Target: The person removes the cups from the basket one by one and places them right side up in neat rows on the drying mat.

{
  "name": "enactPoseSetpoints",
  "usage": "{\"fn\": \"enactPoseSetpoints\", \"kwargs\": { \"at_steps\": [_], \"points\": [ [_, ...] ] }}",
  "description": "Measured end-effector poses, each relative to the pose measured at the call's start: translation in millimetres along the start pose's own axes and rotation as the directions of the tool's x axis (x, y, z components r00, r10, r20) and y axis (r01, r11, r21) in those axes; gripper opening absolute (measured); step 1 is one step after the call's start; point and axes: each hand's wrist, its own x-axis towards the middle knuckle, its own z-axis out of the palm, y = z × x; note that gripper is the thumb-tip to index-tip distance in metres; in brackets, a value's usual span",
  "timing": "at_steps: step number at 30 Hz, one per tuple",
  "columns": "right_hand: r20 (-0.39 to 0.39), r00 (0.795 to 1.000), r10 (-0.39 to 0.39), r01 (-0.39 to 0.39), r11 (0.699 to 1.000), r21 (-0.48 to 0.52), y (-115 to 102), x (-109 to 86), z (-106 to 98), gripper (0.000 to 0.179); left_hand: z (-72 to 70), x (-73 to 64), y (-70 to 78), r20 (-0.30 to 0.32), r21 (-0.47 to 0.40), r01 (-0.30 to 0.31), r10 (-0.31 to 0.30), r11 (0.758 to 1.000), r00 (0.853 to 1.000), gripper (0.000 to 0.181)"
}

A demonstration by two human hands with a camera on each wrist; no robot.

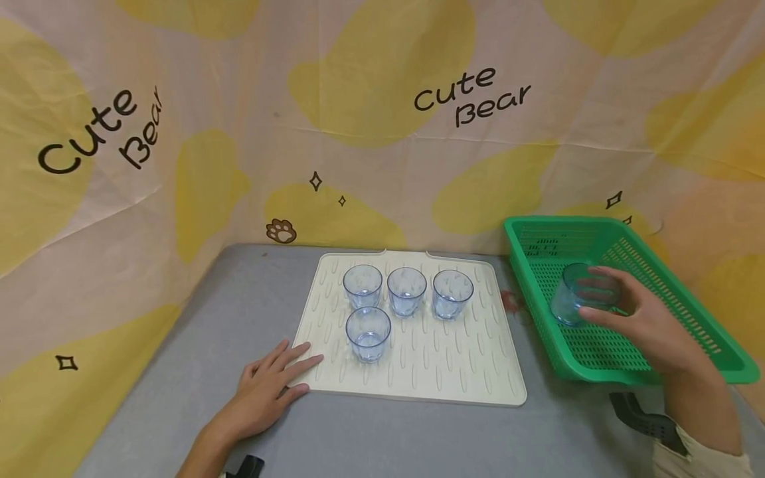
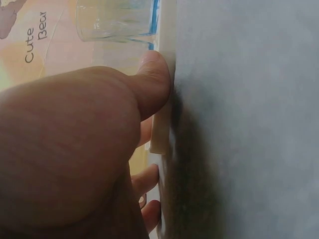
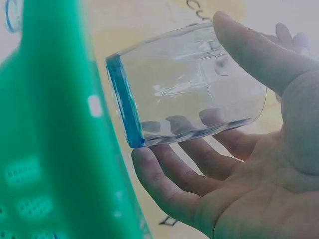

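My right hand [image 1: 642, 318] grips a clear bluish drinking glass [image 1: 566, 302] over the green basket [image 1: 657, 265], thumb on one side and fingers on the other. In the right wrist view, the glass [image 3: 184, 89] has a thick blue base and shows beside the basket's blurred rim [image 3: 84, 149]. My left hand [image 1: 263, 392] lies with spread fingers at the near left corner of a cream drying mat [image 1: 418, 372]. Left wrist view: the thumb [image 2: 152, 82] touches the mat's edge [image 2: 160, 134]. On the mat stand a back row of three glasses [image 1: 407, 292] and one glass [image 1: 368, 335] in front.
A grey cloth [image 1: 418, 438] covers the table under the mat and basket. Behind and at the left hangs a patterned fabric [image 1: 370, 153] with yellow patches and lettering. The basket stands at the right, close to the mat.
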Motion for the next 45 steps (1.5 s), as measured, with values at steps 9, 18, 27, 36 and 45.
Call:
{"fn": "enactPoseSetpoints", "kwargs": {
  "at_steps": [9, 18, 27, 36, 45],
  "points": [
    [0.049, 0.997, -0.058, 0.054, 0.994, 0.09, -24.2, 6.7, 26.2, 0.063, -0.8, 0.5, -0.4, 0.007, 0.001, 0.006, -0.006, 1.0, 1.0, 0.051],
    [0.076, 0.996, -0.041, 0.03, 0.99, 0.138, -39.8, 11.4, 57.4, 0.069, -0.1, 1.8, 0.4, -0.007, -0.02, -0.013, 0.013, 1.0, 1.0, 0.05],
    [0.112, 0.992, 0.059, -0.076, 0.986, 0.147, -49.6, 13.4, 77.4, 0.077, -0.4, 1.2, 0.7, -0.023, -0.023, -0.03, 0.029, 0.999, 0.999, 0.049],
    [0.148, 0.988, 0.044, -0.067, 0.986, 0.153, -52.3, 17.4, 97.1, 0.08, -0.1, 1.8, -0.5, -0.025, -0.037, -0.033, 0.032, 0.999, 0.999, 0.049],
    [0.195, 0.979, 0.052, -0.074, 0.991, 0.107, -58.1, 26.6, 127.2, 0.084, -0.1, 2.3, -1.1, -0.003, -0.022, -0.006, 0.006, 1.0, 1.0, 0.05]
  ]
}}
